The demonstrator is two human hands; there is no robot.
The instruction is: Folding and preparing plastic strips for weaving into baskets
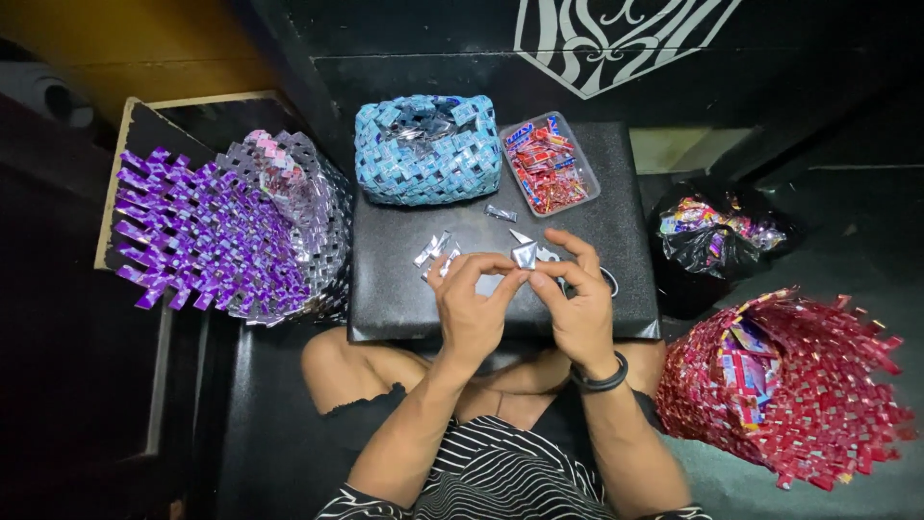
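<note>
Head view, looking straight down: both hands meet over a black padded board (616,193) resting across the person's lap. Left hand (469,306) and right hand (580,306) pinch the same small silver wrapper piece (524,255) between thumb and fingertips, folded to a pointed shape, held just above the board near its front edge. Fingers of both hands curled in, tips close together at the piece. Black wristband (601,377) on the right wrist. On the board just beside the left hand, a few loose silver folded strips (433,250); one more silver strip (500,214) further back. At the board's far edge, a blue woven wrapper basket (426,149) with silver scraps inside, and touching it on the right, a clear plastic tray (549,164) filled with red and blue wrappers. Left of the board, a purple and silver woven basket (226,226), unfinished, strip ends sticking out. Right of the board, a black plastic bag (717,246) open with coloured wrappers inside. Front right, a red woven basket (789,385) with loose ends, wrappers inside it. Striped garment at bottom.
</note>
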